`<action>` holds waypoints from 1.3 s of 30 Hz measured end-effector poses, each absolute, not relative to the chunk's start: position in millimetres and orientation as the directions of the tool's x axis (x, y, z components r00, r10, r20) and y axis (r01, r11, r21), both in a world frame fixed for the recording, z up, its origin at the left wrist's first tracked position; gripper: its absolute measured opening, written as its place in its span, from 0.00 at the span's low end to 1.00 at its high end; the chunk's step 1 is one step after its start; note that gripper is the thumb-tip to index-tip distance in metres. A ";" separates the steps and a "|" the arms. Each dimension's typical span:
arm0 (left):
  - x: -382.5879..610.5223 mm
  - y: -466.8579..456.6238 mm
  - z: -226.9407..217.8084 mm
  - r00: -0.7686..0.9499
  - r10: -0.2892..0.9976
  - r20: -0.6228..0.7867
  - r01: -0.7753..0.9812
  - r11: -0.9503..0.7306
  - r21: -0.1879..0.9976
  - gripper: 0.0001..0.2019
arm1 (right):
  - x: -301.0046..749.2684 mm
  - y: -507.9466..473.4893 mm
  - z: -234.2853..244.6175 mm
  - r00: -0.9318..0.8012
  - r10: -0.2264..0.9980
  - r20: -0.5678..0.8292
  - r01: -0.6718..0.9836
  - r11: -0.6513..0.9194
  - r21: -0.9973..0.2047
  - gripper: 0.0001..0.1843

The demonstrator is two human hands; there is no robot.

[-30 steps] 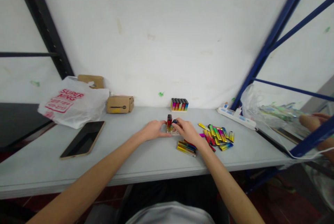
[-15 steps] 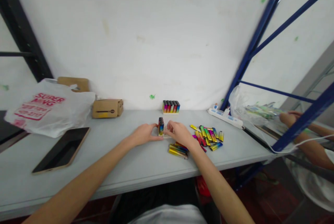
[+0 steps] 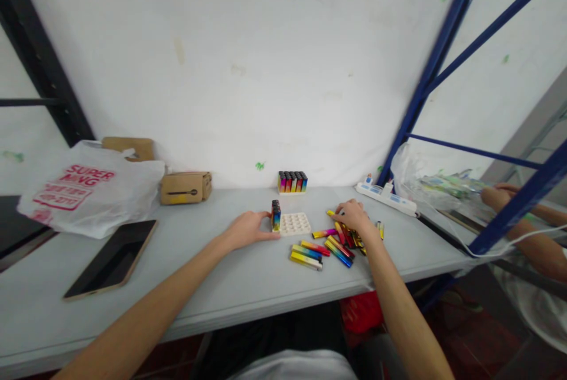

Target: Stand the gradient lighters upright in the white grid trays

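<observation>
Behind the white tray I have a filled block of lighters against the wall; back and left of it a cardboard box, farther left a plastic bag, front-left a phone, back-right a power strip. My left hand curves round the tray's left end, thumb and fingers parted; I can't tell whether they grip it. My right hand, fingers curled down, covers part of the loose pile right of the tray; I can't tell if it has closed on one. The tray lies flat, sockets up. At its left end, upright lighters stand with dark tops up, long axes vertical. In front, loose lighters lie flat, slanting, right ends nearer me.
</observation>
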State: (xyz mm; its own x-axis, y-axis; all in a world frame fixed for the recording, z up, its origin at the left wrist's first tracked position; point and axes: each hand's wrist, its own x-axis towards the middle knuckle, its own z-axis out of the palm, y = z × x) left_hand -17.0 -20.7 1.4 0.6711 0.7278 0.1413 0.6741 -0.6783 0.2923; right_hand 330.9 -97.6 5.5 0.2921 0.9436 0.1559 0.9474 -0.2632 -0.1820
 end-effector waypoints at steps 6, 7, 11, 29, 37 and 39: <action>-16.1 -18.7 -0.1 0.666 0.732 0.147 0.680 -0.676 0.285 0.42 | 318.6 -93.2 9.2 0.308 0.918 0.249 0.906 -0.203 -0.370 0.13; -16.1 -18.3 -0.2 0.666 0.732 0.146 0.681 -0.676 0.283 0.42 | 317.0 -92.8 11.1 0.287 0.921 0.265 0.885 -0.149 -0.441 0.12; -16.5 -17.7 -0.2 0.667 0.733 0.135 0.680 -0.673 0.292 0.43 | 308.6 -91.8 19.1 0.225 0.909 0.350 0.785 0.043 -0.617 0.15; -17.8 -23.4 5.6 0.675 0.723 0.150 0.664 -0.683 0.305 0.40 | 233.1 -105.5 35.0 -0.181 0.970 0.161 0.213 0.198 -0.957 0.27; -17.1 -21.7 4.0 0.677 0.720 0.149 0.667 -0.687 0.289 0.40 | 217.8 -102.6 30.3 -0.185 0.966 0.179 0.200 0.215 -0.956 0.23; -17.1 -21.6 3.5 0.678 0.719 0.149 0.663 -0.687 0.298 0.40 | 217.6 -103.4 29.9 -0.225 0.954 0.199 0.233 0.251 -0.939 0.22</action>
State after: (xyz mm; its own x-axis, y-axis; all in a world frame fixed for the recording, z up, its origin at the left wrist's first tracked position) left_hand -17.1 -21.6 3.5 0.6784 0.7193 0.1492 0.6630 -0.6870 0.2975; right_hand 217.6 -103.4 29.9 -0.2249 0.9539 0.1989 0.2334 0.2509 -0.9395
